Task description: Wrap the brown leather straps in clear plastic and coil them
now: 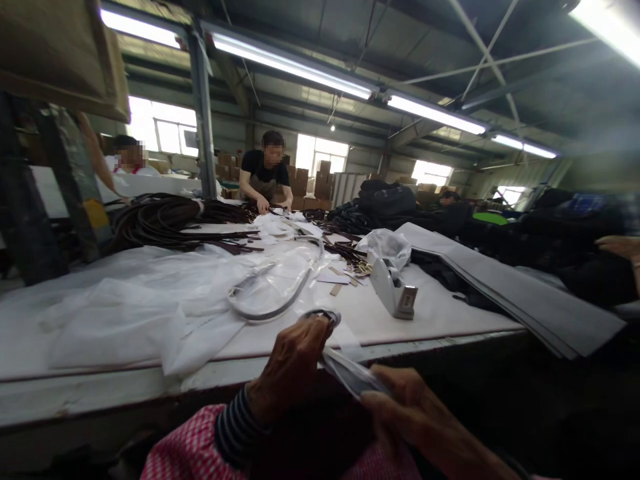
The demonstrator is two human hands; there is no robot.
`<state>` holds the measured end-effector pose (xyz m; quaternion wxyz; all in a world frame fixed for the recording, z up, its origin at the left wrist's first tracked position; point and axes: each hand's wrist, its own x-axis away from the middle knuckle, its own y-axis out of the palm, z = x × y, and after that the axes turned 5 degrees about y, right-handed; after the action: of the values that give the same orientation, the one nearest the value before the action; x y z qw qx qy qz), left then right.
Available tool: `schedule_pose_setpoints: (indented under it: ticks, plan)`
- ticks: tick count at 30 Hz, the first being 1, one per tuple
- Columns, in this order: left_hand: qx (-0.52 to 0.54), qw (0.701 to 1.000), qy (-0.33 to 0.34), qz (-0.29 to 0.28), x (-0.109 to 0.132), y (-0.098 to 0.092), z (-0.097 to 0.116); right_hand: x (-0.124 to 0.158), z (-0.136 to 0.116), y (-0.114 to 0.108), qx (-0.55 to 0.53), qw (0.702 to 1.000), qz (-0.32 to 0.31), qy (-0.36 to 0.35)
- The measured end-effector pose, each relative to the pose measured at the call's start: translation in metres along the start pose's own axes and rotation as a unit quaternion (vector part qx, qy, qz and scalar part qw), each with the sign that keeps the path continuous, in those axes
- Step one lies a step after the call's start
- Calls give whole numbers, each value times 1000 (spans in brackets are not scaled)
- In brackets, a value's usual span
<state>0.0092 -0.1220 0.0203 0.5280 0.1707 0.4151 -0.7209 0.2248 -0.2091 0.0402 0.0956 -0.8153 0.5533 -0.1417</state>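
My left hand [293, 367] is closed around the buckle end of a belt wrapped in clear plastic [345, 370], just below the table's front edge. My right hand [400, 407] pinches the same wrapped belt lower down, at its other end. Another belt in a clear plastic sleeve [270, 293] lies curved on the white table [440, 313] just beyond my hands. A grey tape dispenser [393, 287] stands on the table to the right of it.
Crumpled clear plastic bags [125, 307] cover the table's left part. Dark belts [170, 220] are heaped at the far left, grey flat sheets [500, 280] at the right. A person in black [265, 180] works at the far end; another person [130, 160] sits at the left.
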Motion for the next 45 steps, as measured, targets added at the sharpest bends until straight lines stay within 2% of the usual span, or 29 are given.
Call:
schedule_pose_setpoints:
  ticks: [2,4,6,8,11,13,15,17,19,21,22,24,26,28,30,32,34,36,39,41,43,45]
  plan:
    - [-40,994,8,-103,14,-7,2,-6,-17,-31,13,999,39,26]
    - [-31,984,-39,-169,21,-14,14,-21,-31,-60,59,993,100,13]
    - [34,974,-107,-196,21,-17,30,-42,-38,-81,130,977,162,-50]
    - [142,954,-182,-189,14,-18,46,-63,-38,-87,171,955,212,-117]
    - [317,902,-265,-124,-3,-18,62,-83,-27,-65,129,930,294,-182]
    - [406,858,-310,-49,-15,-18,67,-86,-14,-36,99,899,360,-230]
    - [469,810,-352,29,-26,-20,70,-84,2,-5,126,860,402,-286]
    - [517,771,-363,82,-36,-23,72,-82,19,20,186,838,401,-320]
    - [553,758,-330,104,-45,-27,77,-82,33,36,221,838,387,-314]
    - [555,776,-274,121,-54,-31,81,-79,41,42,221,872,343,-272]
    - [539,796,-242,132,-59,-32,82,-75,42,43,213,897,299,-247]
    - [468,850,-175,164,-65,-34,75,-59,37,41,181,948,169,-199]
    - [334,916,-109,192,-67,-33,58,-36,27,35,125,980,41,-148]
    - [150,970,-49,186,-61,-32,32,-16,14,24,66,993,-46,-82]
    - [-32,993,11,117,-47,-32,5,-3,2,6,31,997,-64,-20]
    - [-157,986,57,3,-27,-36,-13,-1,-12,-18,29,999,-37,8]
    - [-213,970,65,-97,-6,-44,-18,-7,-28,-45,52,999,-2,5]
    - [-213,965,39,-151,11,-54,-9,-21,-45,-68,88,996,6,-13]
    - [-104,981,-35,-163,25,-67,20,-51,-63,-86,129,990,-37,-46]
    - [31,977,-116,-176,23,-72,40,-72,-66,-85,133,987,-67,-60]
    - [143,957,-186,-172,12,-75,58,-89,-64,-77,134,984,-88,-77]
    - [235,939,-216,-128,-4,-79,72,-99,-62,-64,137,979,-88,-120]
